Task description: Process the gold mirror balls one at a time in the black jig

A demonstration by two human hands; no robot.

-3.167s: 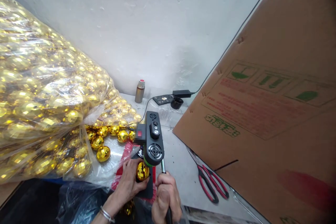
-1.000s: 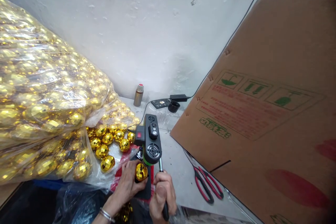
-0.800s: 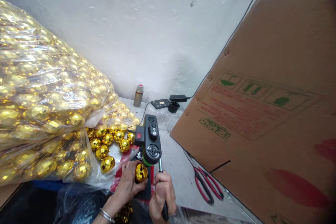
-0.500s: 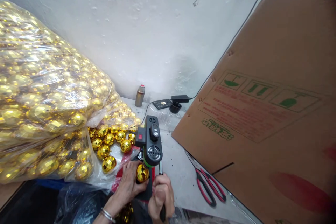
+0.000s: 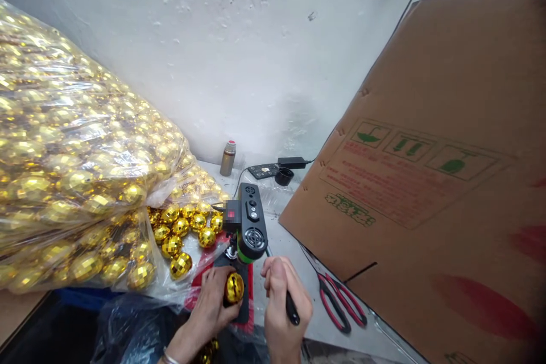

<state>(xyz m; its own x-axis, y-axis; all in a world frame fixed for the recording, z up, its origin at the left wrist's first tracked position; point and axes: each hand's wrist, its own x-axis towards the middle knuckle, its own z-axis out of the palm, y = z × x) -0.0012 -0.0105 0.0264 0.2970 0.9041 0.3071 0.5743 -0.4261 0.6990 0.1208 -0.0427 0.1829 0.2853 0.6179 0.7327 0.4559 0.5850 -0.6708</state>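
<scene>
My left hand [image 5: 211, 301] holds a shiny gold faceted ball [image 5: 234, 288], which shows a dark slit facing up, just in front of a black device. That device [image 5: 252, 222], with round grilles and a green band, stands on a dark base over a red mat [image 5: 251, 319]. To the right of the ball, my right hand [image 5: 285, 301] is closed around a lever with a black handle end [image 5: 292, 308], apart from the ball. Several loose gold balls [image 5: 181, 265] lie left of the device.
A clear bag of gold balls [image 5: 85, 182] fills the left. A large cardboard box [image 5: 409, 193] leans at the right, with red-black scissors [image 5: 341, 301] beside it. Near the wall are a small bottle [image 5: 228, 158], a black cap [image 5: 284, 176] and a black adapter [image 5: 292, 162].
My right hand has moved right, away from the ball, with the handle tilting. The ball in my left hand is slightly lower and now shows its dark slit. The view has shifted slightly.
</scene>
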